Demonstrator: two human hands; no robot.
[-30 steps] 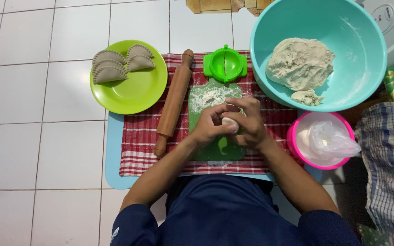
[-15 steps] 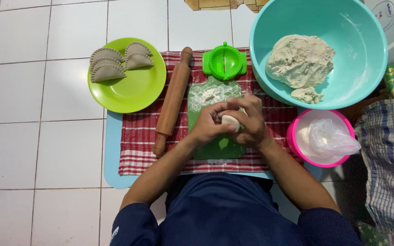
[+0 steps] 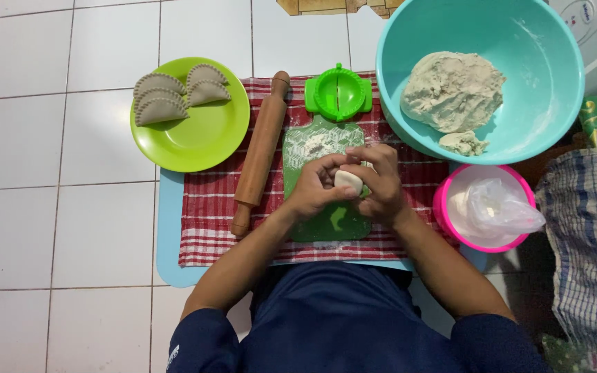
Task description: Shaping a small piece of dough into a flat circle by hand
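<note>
Hands unmoved since earlier; fingers (image 3: 376, 157) still cupped tight around dough ball (image 3: 348, 182).

Bright even overhead light, soft shadows, sharp focus, slight tile glare

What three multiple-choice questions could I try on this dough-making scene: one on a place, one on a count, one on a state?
1. Where does the rolling pin lie?
A. In the teal bowl
B. On the red checked cloth, between the green plate and the green board
C. On the bare tiles

2. How many shaped pastries are on the green plate?
A. One
B. Four
C. Nine

3. What is the state of the small dough piece?
A. Held between both hands
B. Lying flat on the plate
C. Inside the press

Answers: 1 B, the pin rests on the cloth beside the plate. 2 B, four ridged half-moons show. 3 A, the left hand and right hand cup it above the green board.
</note>
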